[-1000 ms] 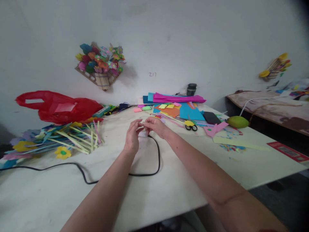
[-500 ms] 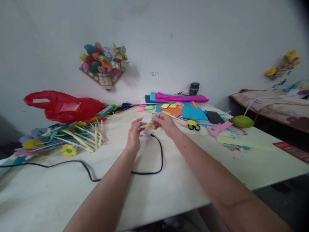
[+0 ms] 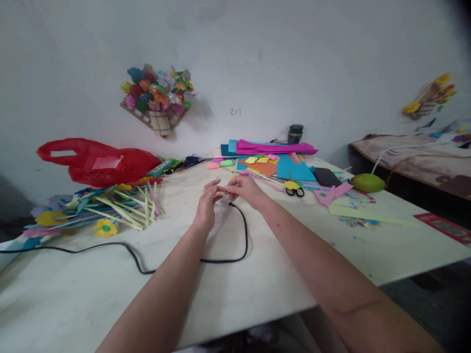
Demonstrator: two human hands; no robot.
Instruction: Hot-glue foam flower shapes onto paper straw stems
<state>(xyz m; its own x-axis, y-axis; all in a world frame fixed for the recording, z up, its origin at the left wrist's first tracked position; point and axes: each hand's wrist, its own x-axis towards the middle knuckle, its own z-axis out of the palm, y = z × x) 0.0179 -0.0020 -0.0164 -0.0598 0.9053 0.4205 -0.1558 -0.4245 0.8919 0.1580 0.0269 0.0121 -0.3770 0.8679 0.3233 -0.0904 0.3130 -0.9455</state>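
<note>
My left hand is raised over the middle of the table, its thumb and fingers closed around a small orange piece that shows only at its edge. My right hand meets it from the right. The right fingertips are pinched together against the left fingers, and what they hold is hidden. Just below the hands, a black cord ends at a pale object that is mostly covered and blends with the tabletop.
Paper strips and a yellow paper flower lie left, before a red plastic bag. Coloured sheets, black-handled scissors, a dark phone and a green mango-like fruit lie right. The cord crosses the table.
My right hand has moved left, closing the gap to my left hand. The small yellow and blue bit at its fingertips no longer shows; an orange edge shows at the left fingers.
</note>
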